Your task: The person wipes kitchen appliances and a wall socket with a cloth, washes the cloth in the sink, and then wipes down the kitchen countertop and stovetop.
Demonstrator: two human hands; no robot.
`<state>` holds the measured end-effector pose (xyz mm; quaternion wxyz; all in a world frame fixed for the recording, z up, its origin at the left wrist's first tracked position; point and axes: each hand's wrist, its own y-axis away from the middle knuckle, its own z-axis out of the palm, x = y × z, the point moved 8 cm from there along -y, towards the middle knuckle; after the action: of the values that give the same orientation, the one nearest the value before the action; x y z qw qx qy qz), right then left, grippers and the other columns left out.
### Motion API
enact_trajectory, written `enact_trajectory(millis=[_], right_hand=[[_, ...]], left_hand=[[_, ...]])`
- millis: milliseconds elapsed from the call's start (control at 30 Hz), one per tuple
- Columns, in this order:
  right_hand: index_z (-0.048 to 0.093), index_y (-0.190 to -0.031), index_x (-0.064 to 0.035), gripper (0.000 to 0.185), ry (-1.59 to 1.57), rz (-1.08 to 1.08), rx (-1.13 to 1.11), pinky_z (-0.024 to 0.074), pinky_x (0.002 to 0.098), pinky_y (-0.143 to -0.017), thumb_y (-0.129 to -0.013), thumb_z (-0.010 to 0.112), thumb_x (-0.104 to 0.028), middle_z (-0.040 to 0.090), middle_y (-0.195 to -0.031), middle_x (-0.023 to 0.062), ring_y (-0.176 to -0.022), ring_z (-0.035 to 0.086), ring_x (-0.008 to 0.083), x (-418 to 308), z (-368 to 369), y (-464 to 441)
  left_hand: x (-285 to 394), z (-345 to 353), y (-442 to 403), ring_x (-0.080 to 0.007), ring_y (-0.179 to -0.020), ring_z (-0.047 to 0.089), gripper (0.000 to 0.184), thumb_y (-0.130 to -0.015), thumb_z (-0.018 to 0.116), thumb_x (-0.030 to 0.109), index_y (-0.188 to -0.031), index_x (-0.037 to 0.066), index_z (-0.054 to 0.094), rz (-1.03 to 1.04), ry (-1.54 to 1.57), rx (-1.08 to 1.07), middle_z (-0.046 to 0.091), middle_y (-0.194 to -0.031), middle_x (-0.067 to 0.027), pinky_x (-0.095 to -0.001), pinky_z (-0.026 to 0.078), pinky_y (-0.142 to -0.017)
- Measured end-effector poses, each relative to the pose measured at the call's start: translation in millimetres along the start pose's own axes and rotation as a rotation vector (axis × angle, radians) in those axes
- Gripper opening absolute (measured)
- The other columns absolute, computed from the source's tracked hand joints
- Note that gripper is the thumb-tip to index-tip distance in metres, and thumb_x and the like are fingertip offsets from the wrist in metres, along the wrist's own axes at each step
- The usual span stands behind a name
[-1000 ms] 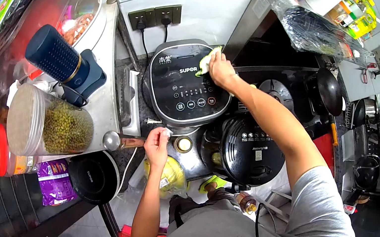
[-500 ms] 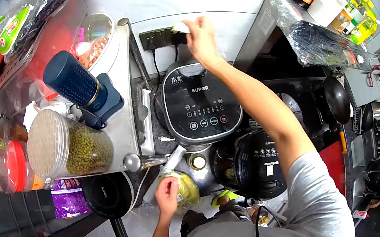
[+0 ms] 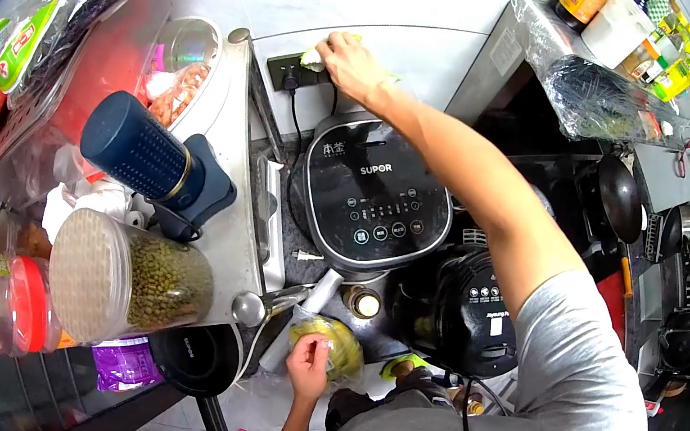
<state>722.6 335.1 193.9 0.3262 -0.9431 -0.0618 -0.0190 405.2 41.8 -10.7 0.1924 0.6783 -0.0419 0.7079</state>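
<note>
My right hand (image 3: 353,68) is up at the black wall socket (image 3: 287,71), closed around a crumpled white-and-green cloth (image 3: 312,60) whose edges stick out past the fingers. The cloth lies against the socket strip, beside a black plug (image 3: 291,79). Below that arm stands a black SUPOR rice cooker (image 3: 377,198) with its lid closed. My left hand (image 3: 308,366) hovers low with curled fingers pressed together; what they hold, if anything, is hidden. Just behind it lies a clear plastic bag (image 3: 348,348) with something yellow-green inside.
To the left, a metal shelf (image 3: 212,271) carries a dark blue cup-shaped device (image 3: 142,147) and a jar of green beans (image 3: 165,284). A second black appliance (image 3: 474,315) stands under my right arm. A ladle (image 3: 252,308) juts from the shelf; a wok (image 3: 616,202) is at right.
My right hand has shifted slightly left along the socket strip with the cloth, its fingers turned downward. The left hand stays nearly in place. The whole view has shifted slightly.
</note>
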Motion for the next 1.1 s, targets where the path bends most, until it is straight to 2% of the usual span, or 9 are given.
enact_trajectory(millis=[67, 133, 233, 400, 767, 833, 933, 1067, 1100], right_hand=[[0.054, -0.095, 0.0004, 0.020, 0.044, -0.028, -0.146, 0.0482, 0.0373, -0.080, -0.078, 0.049, -0.008, 0.052, -0.097, 0.0148, -0.095, 0.052, 0.0283, 2.5, 2.8, -4.0], [0.055, -0.097, -0.0002, 0.021, 0.098, -0.040, -0.154, 0.0478, 0.0376, -0.081, -0.079, 0.048, -0.008, 0.053, -0.098, 0.0154, -0.096, 0.053, 0.0290, 10.8, 4.4, 1.2], [0.054, -0.105, -0.0051, 0.026, -0.013, 0.091, -0.191, 0.0461, 0.0396, -0.083, -0.081, 0.045, -0.007, 0.053, -0.098, 0.0165, -0.096, 0.052, 0.0307, 35.2, -1.7, 13.8], [0.054, -0.115, -0.0089, 0.034, -0.051, 0.101, -0.185, 0.0444, 0.0394, -0.083, -0.084, 0.041, -0.007, 0.053, -0.098, 0.0164, -0.098, 0.051, 0.0319, 51.8, -3.6, 23.7], [0.059, -0.108, -0.0075, 0.030, -0.069, 0.138, -0.074, 0.0453, 0.0415, -0.077, -0.080, 0.047, -0.003, 0.055, -0.094, 0.0196, -0.088, 0.053, 0.0346, 50.1, -11.8, 27.4], [0.060, -0.095, -0.0032, 0.021, -0.109, 0.283, -0.047, 0.0460, 0.0423, -0.074, -0.078, 0.048, -0.006, 0.057, -0.085, 0.0202, -0.082, 0.054, 0.0351, 49.9, -3.7, 26.7], [0.059, -0.083, 0.0008, 0.017, -0.141, 0.374, 0.039, 0.0462, 0.0437, -0.073, -0.076, 0.047, -0.008, 0.056, -0.079, 0.0226, -0.078, 0.056, 0.0365, 48.4, 10.9, 22.1], [0.059, -0.081, 0.0027, 0.017, -0.165, 0.376, 0.016, 0.0466, 0.0432, -0.076, -0.075, 0.048, -0.009, 0.056, -0.082, 0.0234, -0.082, 0.056, 0.0372, 36.4, 22.1, 13.3], [0.059, -0.081, 0.0028, 0.017, -0.173, 0.470, 0.014, 0.0469, 0.0426, -0.077, -0.073, 0.051, -0.009, 0.056, -0.085, 0.0233, -0.083, 0.056, 0.0368, 32.2, 19.0, 12.6]], left_hand=[[-0.1, 4.7, 4.1, -0.0055, -0.070, 0.051, 0.010, -0.087, 0.054, 0.004, -0.096, -0.001, 0.056, -0.029, 0.005, -0.016, 0.057, -0.081, -0.0002, -0.0195, 0.042, -0.064], [0.8, 9.2, 1.4, -0.0055, -0.071, 0.051, 0.011, -0.087, 0.054, 0.004, -0.096, -0.001, 0.056, -0.039, 0.013, -0.034, 0.057, -0.081, -0.0004, -0.0194, 0.042, -0.065], [-2.9, 11.0, 6.6, -0.0065, -0.073, 0.053, 0.011, -0.086, 0.055, 0.003, -0.096, -0.001, 0.057, -0.022, 0.006, -0.038, 0.057, -0.083, -0.0013, -0.0199, 0.043, -0.066], [-7.1, 5.9, 9.1, -0.0070, -0.073, 0.053, 0.010, -0.086, 0.054, 0.003, -0.096, -0.002, 0.056, -0.051, 0.041, -0.029, 0.057, -0.083, -0.0017, -0.0202, 0.043, -0.066], [-5.8, -10.4, 14.4, -0.0064, -0.072, 0.051, 0.010, -0.087, 0.052, 0.001, -0.096, -0.002, 0.056, -0.043, 0.058, -0.005, 0.056, -0.083, -0.0013, -0.0198, 0.043, -0.066], [-10.1, -10.3, 16.3, -0.0062, -0.073, 0.052, 0.010, -0.087, 0.053, 0.001, -0.096, -0.002, 0.056, -0.028, 0.058, -0.011, 0.056, -0.083, -0.0009, -0.0194, 0.043, -0.066], [-16.5, -3.4, 20.1, -0.0059, -0.074, 0.052, 0.010, -0.087, 0.053, 0.001, -0.096, -0.002, 0.056, -0.070, 0.086, -0.036, 0.057, -0.084, -0.0008, -0.0192, 0.043, -0.066], [-17.9, 7.3, 24.2, -0.0058, -0.075, 0.052, 0.010, -0.087, 0.054, 0.002, -0.096, -0.002, 0.056, -0.069, 0.080, -0.069, 0.057, -0.084, -0.0010, -0.0193, 0.043, -0.067], [-20.8, 9.4, 25.6, -0.0059, -0.075, 0.053, 0.010, -0.087, 0.054, 0.002, -0.096, -0.002, 0.056, -0.093, 0.073, -0.083, 0.057, -0.085, -0.0011, -0.0192, 0.043, -0.067]])
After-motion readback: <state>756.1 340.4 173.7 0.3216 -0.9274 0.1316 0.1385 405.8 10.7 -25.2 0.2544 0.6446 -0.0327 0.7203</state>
